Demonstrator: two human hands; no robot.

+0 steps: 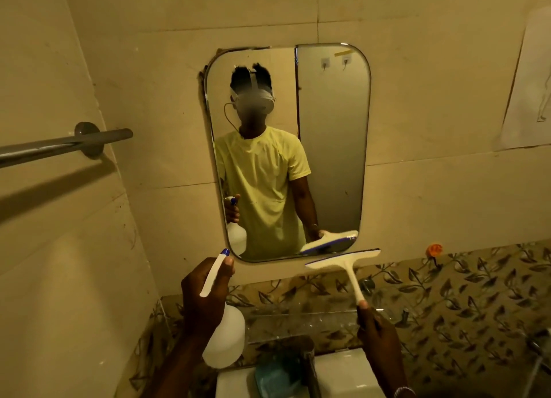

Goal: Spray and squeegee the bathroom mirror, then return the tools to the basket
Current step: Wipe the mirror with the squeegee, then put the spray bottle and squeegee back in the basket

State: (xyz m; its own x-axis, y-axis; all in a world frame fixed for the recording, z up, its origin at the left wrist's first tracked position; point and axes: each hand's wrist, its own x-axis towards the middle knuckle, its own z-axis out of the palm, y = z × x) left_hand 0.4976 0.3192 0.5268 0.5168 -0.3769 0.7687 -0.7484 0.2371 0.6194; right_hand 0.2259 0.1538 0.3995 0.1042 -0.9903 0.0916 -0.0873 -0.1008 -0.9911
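The left hand [205, 299] was wrapped around the neck of the white spray bottle [225, 335], its thumb up by the blue nozzle that pointed toward the lower left of the mirror [328, 144], probably so spraying could start at once. The right hand [377, 332] was clenched on the end of the squeegee [347, 268] handle, holding the blade level just below the mirror's bottom edge and apart from the glass, seemingly parked until the glass was wet. Both forearms reached up and forward over the sink [343, 368]; no basket was visible.
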